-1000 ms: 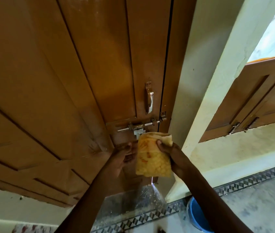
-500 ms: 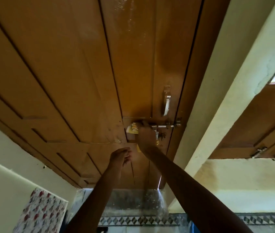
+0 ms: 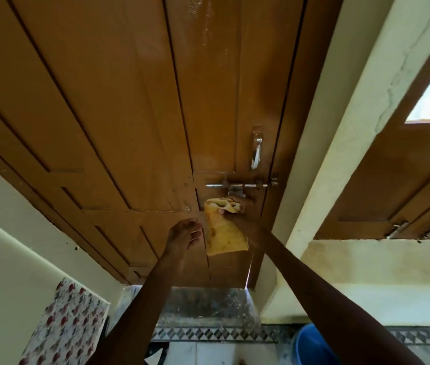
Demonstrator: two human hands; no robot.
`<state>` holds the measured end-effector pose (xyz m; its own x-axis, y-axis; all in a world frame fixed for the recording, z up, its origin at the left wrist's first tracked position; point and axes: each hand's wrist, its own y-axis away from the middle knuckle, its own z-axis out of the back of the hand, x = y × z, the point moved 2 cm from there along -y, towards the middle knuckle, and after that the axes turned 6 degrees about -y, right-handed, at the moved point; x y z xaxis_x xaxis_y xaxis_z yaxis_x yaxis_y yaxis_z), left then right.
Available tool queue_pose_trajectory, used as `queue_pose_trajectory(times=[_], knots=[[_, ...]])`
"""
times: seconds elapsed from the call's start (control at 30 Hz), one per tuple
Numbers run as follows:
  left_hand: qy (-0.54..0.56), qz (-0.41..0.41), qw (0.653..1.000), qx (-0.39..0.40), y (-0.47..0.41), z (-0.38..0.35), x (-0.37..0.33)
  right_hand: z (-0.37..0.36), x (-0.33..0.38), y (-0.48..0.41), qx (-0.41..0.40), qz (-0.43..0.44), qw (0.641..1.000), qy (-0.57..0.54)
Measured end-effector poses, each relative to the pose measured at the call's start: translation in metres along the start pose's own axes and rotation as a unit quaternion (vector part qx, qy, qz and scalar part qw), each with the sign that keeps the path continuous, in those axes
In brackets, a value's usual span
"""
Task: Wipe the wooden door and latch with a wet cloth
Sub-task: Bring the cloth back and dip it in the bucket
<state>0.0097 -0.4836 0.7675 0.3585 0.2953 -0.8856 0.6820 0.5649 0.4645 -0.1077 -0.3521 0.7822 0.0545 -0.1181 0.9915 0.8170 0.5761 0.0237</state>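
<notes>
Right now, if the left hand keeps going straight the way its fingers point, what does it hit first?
Probably the hanging yellow cloth held by the right hand. The left hand is open, fingers aimed right beside its edge. Depth is unclear; it may reach the wooden door instead.

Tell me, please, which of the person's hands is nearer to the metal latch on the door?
The right. The right hand, gripping the yellow cloth, sits just below the latch on the door. The left hand is open, lower and further left.
</notes>
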Motion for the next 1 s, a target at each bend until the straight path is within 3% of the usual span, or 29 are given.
queue_pose_trajectory(times=[0.1,0.23,0.33,0.47,0.6,0.67,0.83,0.93,1.0], knots=[[-0.031,-0.011,0.995,0.090,0.025,-0.016,0.013,0.030,-0.008,0.054,0.033,-0.046,0.991,-0.123],[-0.058,0.004,0.980,0.191,0.062,-0.055,0.053,0.075,-0.042,0.117,-0.011,-0.106,0.975,-0.192],[-0.061,0.024,0.981,0.180,0.083,-0.099,0.091,0.114,-0.072,0.165,-0.050,-0.176,0.962,-0.202],[-0.072,0.057,0.983,0.160,0.099,-0.165,0.152,0.169,-0.133,0.225,-0.019,-0.273,0.935,-0.225],[-0.054,0.108,0.984,0.127,0.113,-0.232,0.216,0.222,-0.203,0.274,-0.101,-0.364,0.853,-0.361],[-0.061,0.126,0.986,0.094,0.117,-0.266,0.252,0.243,-0.241,0.292,-0.124,-0.386,0.830,-0.382],[-0.092,0.154,0.984,0.022,0.094,-0.324,0.351,0.278,-0.345,0.310,-0.110,-0.401,0.875,-0.247],[-0.118,0.188,0.975,0.029,0.069,-0.337,0.415,0.294,-0.410,0.316,-0.113,-0.430,0.874,-0.198],[-0.108,0.214,0.970,0.047,0.015,-0.357,0.529,0.298,-0.530,0.313,-0.112,-0.422,0.882,-0.177]])
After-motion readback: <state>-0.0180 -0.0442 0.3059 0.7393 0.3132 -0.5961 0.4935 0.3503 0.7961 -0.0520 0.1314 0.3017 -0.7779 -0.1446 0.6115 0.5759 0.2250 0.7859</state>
